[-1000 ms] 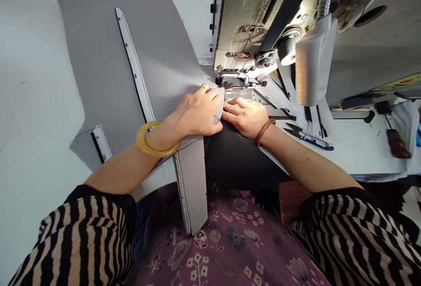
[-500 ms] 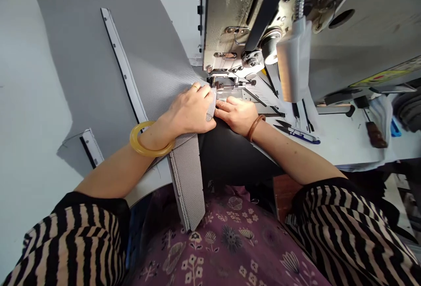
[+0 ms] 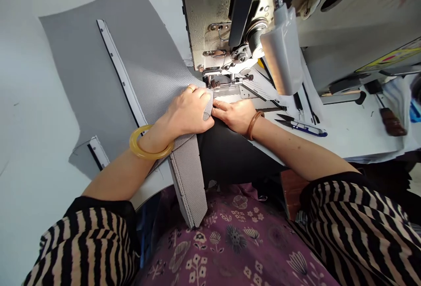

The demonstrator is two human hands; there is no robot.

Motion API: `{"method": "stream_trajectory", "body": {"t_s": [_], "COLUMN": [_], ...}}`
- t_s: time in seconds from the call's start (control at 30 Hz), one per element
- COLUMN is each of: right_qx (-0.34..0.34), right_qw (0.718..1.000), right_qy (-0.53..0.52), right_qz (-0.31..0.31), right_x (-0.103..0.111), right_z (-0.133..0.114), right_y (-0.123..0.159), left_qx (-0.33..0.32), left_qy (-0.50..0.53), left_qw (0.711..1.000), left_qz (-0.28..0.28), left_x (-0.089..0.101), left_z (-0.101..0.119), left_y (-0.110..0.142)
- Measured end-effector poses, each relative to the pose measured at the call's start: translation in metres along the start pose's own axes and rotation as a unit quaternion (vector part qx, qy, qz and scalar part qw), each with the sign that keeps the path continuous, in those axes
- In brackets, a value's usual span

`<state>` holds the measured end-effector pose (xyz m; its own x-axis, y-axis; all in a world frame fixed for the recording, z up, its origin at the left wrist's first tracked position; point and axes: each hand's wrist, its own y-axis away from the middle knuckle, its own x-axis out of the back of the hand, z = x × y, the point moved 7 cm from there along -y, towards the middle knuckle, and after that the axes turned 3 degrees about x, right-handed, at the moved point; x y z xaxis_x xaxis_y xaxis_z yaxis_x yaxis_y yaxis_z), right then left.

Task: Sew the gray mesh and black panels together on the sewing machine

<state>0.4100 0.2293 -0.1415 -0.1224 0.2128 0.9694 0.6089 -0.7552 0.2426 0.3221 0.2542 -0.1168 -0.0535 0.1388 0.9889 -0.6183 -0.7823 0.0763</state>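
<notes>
My left hand (image 3: 190, 110) is closed on a folded edge of grey woven fabric (image 3: 154, 62), just in front of the presser foot (image 3: 213, 82) of a sewing machine (image 3: 210, 18). A long strip of the same fabric (image 3: 190, 176) hangs from under my left wrist over the table edge. Beside it, my right hand (image 3: 235, 115) presses its fingertips together at the edge of black material (image 3: 226, 154) against the grey fold. How much it pinches there is hidden. The needle cannot be made out.
Thread snips (image 3: 301, 126) lie on the white table (image 3: 351, 139) to the right. Farther right is a tool with a brown handle (image 3: 393, 121). A lamp (image 3: 283, 53) hangs beside the machine head. White strips with black edging (image 3: 120, 71) lie on the grey fabric.
The camera view has shifted and turned a little, so the machine sits farther left in the picture. Both hands keep nearly the same hold near the presser foot; the fabric has hardly moved.
</notes>
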Motion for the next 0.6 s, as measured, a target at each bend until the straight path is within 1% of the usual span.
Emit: {"method": "stream_trajectory", "body": {"t_s": [0.13,0.23,0.3,0.4,0.47,0.53,0.6], "right_qx": [-0.001,0.005,0.004,0.008,0.025,0.060,0.101], "right_qw": [1.000,1.000,1.000,0.999,0.999,0.998,0.994], "right_qy": [-0.008,-0.006,-0.005,0.000,0.007,0.016,0.018], "right_qz": [0.002,0.013,0.022,0.033,0.033,0.033,0.039], "right_x": [0.001,0.002,0.003,0.004,0.004,0.004,0.003], "right_z": [0.000,0.001,0.002,0.005,0.005,0.002,-0.001], "right_y": [0.002,0.001,0.000,-0.001,-0.001,0.002,0.006], "left_qx": [-0.007,-0.003,0.001,-0.022,-0.042,-0.057,-0.050], "left_qy": [0.003,0.006,0.007,0.011,-0.004,-0.043,-0.084], "left_qw": [1.000,1.000,1.000,0.998,0.997,0.996,0.995], "left_qz": [0.005,0.006,-0.008,-0.052,-0.060,-0.050,-0.037], "left_x": [-0.001,0.002,0.005,0.008,0.009,0.008,0.006], "left_z": [0.001,-0.002,-0.007,-0.016,-0.021,-0.024,-0.025], "left_y": [0.001,-0.001,-0.005,-0.012,-0.016,-0.016,-0.014]}}
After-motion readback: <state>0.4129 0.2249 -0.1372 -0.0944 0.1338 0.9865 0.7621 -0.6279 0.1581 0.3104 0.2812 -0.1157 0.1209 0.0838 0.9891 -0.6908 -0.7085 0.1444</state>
